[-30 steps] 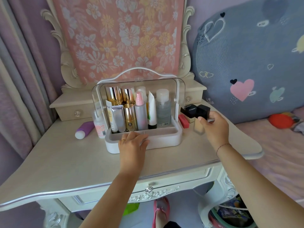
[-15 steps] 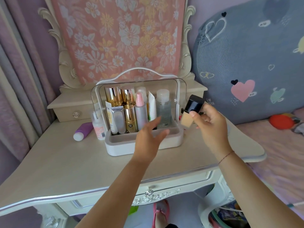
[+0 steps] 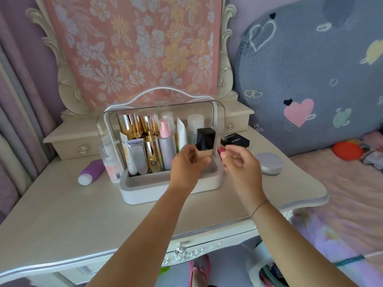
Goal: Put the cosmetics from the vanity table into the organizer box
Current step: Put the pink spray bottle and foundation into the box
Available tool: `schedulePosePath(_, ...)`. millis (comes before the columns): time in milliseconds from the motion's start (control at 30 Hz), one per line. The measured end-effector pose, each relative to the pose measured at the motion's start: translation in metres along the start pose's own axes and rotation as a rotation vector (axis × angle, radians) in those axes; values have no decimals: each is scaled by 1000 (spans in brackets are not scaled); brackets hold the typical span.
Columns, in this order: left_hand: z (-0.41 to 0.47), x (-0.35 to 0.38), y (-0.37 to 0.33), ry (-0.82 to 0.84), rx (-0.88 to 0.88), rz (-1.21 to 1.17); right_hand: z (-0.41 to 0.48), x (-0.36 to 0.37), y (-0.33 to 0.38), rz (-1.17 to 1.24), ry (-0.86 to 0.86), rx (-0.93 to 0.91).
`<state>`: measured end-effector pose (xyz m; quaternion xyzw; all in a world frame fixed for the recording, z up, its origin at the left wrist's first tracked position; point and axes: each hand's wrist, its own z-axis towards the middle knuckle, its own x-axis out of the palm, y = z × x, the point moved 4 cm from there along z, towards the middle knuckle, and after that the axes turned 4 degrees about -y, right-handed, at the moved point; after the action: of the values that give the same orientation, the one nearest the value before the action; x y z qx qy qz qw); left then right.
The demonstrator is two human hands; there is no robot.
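The white organizer box (image 3: 145, 192), with its clear lid raised, stands on the vanity table (image 3: 83, 216) and holds several upright bottles and tubes (image 3: 153, 150). My left hand (image 3: 187, 164) grips a foundation bottle (image 3: 205, 142) with a black cap, held upright over the right end of the box's open tray. My right hand (image 3: 241, 165) hovers just right of it with loosely curled fingers and nothing in them. Its fingertips are close to a pink-red lipstick (image 3: 221, 150) lying beside the box.
Left of the box lie a purple bottle (image 3: 91, 170) and a small pink-labelled bottle (image 3: 113, 168). A black compact case (image 3: 236, 140) and a round silver jar (image 3: 269, 163) sit to the right. A bed (image 3: 342, 193) adjoins the table's right edge.
My right hand lifted the foundation bottle off the table and passed it to my left hand, which rose from the box's front edge. The right hand has let go.
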<state>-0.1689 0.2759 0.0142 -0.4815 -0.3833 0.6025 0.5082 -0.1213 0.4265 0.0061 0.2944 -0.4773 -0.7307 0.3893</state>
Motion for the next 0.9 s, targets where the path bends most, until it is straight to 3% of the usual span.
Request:
schedulePosePath(200, 25, 7, 0, -62, -9, 117, -8, -15, -33, -45, -131, 71)
schedulePosePath(567, 27, 19, 3, -46, -57, 210, -7, -11, -37, -93, -45, 83)
schedulePosePath(900, 16, 7, 0, -111, 8, 281, -8, -7, -35, -126, -28, 72)
